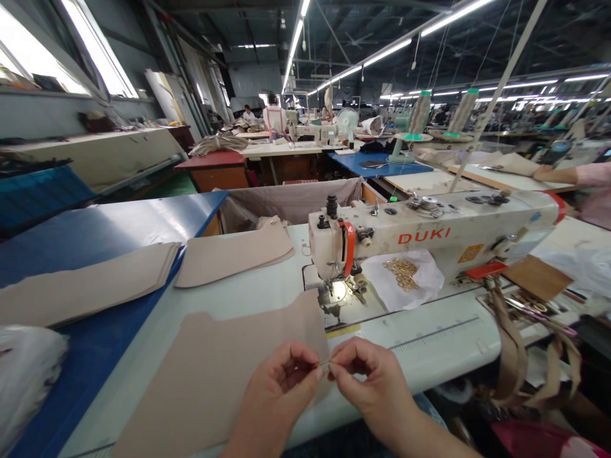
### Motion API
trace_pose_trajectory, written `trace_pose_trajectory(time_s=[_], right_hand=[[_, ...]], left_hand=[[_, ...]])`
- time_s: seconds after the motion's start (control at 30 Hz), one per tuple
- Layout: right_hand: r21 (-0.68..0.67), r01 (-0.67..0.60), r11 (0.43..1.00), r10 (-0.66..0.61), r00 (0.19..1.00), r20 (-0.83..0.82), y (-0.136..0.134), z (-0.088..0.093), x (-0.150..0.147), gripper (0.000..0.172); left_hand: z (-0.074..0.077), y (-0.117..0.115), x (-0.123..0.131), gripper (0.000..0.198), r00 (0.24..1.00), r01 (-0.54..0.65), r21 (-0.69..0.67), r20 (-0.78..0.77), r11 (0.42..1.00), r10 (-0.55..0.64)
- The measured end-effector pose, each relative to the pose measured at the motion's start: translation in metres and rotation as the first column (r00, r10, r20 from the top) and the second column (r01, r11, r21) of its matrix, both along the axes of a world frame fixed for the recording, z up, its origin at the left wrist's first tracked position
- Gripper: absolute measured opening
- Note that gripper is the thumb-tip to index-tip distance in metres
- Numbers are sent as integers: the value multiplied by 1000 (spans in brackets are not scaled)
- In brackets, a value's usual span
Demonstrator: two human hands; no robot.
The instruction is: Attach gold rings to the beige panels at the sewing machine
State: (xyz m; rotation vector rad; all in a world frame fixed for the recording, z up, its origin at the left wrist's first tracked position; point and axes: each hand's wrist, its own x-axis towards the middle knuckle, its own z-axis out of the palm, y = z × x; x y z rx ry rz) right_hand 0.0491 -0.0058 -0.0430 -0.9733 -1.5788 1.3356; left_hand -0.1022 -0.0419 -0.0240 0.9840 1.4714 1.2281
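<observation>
My left hand point(281, 381) and my right hand point(367, 375) meet near the front edge of the sewing table, fingertips pinched together on a small thin gold piece point(325, 363) held between them. Under and left of my hands lies a large beige fabric panel point(224, 369). Just behind stands a white DUKI sewing machine point(429, 238), its needle point(334, 286) over the plate. A white cloth with a heap of small gold rings point(403, 273) lies under the machine's arm.
Two more beige fabric stacks point(233, 254) point(86, 286) lie at the left, one on a blue table point(119, 222). Beige straps point(513, 343) hang at the right. Thread cones point(420, 114) and other workstations stand behind; a person's sleeve point(592, 184) shows far right.
</observation>
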Motion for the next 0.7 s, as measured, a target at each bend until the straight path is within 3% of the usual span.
trace_pose_trajectory(time_s=[0.17,0.27,0.6,0.7], right_hand=[[-140,-78,987,67,995,-78,0,3,2,7],[-150,-120,981,111,992,-67,2,6,3,7],[35,-140,990,128,966,225,4,16,7,14],[59,-141,988,121,956,265,8,13,8,15]], left_hand=[[1,-5,1,11,993,-8,93,-118,996,19],[1,-7,1,9,986,1,101,-163,995,16],[-7,-8,0,6,968,53,124,-249,991,-21],[-10,-1,-5,6,959,121,82,-265,989,-95]])
